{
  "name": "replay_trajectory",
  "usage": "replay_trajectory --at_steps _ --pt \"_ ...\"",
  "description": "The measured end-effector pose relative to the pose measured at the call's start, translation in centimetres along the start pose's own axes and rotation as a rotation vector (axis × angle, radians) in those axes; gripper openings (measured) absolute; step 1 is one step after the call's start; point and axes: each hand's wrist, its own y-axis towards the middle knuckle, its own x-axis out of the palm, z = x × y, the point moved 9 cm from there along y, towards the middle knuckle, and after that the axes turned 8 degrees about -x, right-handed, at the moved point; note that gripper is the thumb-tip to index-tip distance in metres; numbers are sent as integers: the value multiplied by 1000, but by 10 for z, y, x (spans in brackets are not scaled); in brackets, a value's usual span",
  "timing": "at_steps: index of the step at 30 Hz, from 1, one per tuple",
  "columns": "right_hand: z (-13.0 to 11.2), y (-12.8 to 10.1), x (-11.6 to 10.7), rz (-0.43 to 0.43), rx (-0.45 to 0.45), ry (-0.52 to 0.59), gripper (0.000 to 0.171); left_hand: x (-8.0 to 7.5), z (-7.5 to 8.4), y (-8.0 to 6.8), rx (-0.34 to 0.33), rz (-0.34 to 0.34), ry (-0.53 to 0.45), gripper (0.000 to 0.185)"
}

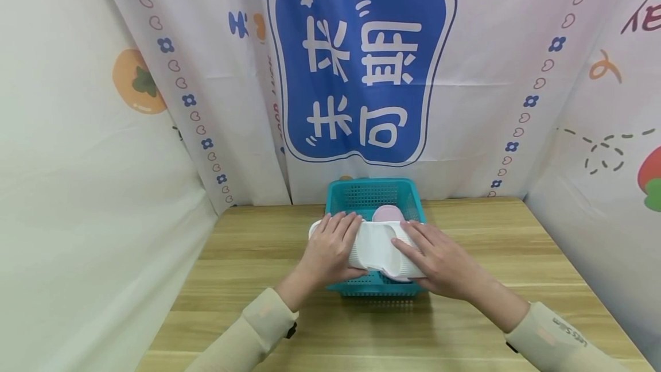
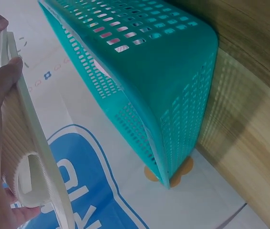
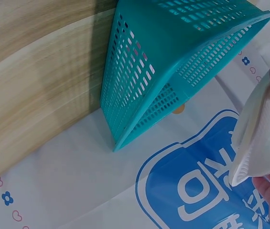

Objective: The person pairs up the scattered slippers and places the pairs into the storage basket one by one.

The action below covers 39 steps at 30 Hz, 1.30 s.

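Observation:
A white ribbed dish [image 1: 379, 247] with divided sections is held over a teal perforated basket [image 1: 373, 195] on the wooden table. My left hand [image 1: 333, 248] grips its left end, fingers on top and thumb beneath. My right hand [image 1: 439, 259] grips its right end the same way. Something pink and round [image 1: 388, 213] lies in the basket behind the dish. The left wrist view shows the dish's edge [image 2: 39, 143] in my fingers, with the basket [image 2: 173, 81] beyond it. In the right wrist view the dish [image 3: 261, 143] hangs beside the basket [image 3: 158, 67].
The wooden table [image 1: 248, 280] runs out to both sides of the basket. White printed curtains close it in at the back [image 1: 361, 68] and on both sides. The basket stands close to the back curtain.

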Motion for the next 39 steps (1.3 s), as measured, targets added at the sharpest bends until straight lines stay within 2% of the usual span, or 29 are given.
replay_trajectory --at_steps 17,24,39 --pt "-1 5 0 13 -3 -12 93 2 3 3 -15 -46 5 111" --pt "-2 7 1 -1 7 -10 94 1 4 4 -15 -25 -22 113" --pt "-5 10 4 -27 13 -18 93 4 8 4 -11 -40 13 111"
